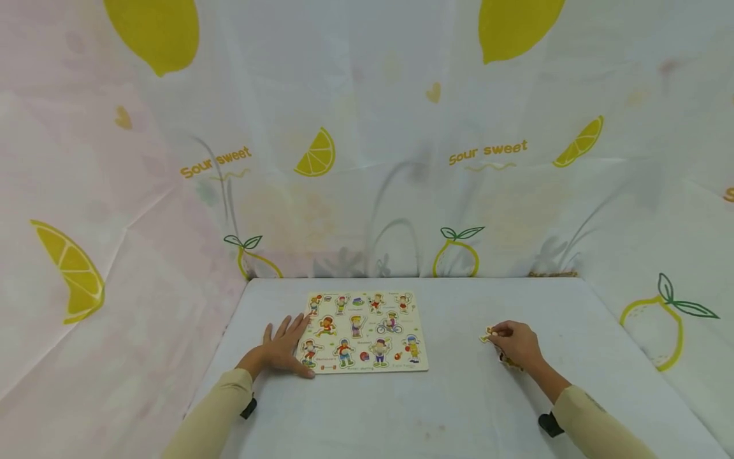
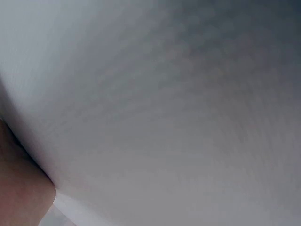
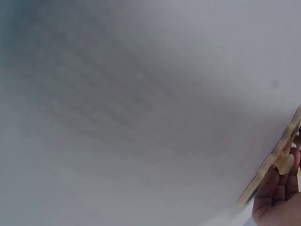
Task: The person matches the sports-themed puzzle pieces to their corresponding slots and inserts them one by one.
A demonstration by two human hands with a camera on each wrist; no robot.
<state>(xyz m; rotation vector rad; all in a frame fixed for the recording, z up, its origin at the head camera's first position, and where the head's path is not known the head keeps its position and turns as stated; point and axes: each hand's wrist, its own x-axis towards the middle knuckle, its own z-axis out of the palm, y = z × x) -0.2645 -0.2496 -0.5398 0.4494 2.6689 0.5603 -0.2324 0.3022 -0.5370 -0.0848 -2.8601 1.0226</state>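
A wooden peg puzzle board point(image 1: 361, 347) printed with small sports figures lies flat on the white table. My left hand point(image 1: 283, 347) rests at the board's left edge, fingers spread and thumb at the lower left corner. Only a patch of that hand point(image 2: 23, 188) shows in the left wrist view. Off to the right of the board, my right hand point(image 1: 516, 344) pinches a small wooden puzzle piece point(image 1: 486, 335). Under the same hand another dark, patterned piece point(image 1: 509, 362) partly shows. In the right wrist view the fingers point(image 3: 277, 197) are at a pale round knob point(image 3: 284, 163) on a wooden piece.
The white tabletop point(image 1: 401, 414) runs back to a hanging cloth point(image 1: 367, 210) printed with lemons, which also closes off both sides. Both forearms reach in from the front, with dark wrist cameras point(image 1: 552, 425) under the sleeves.
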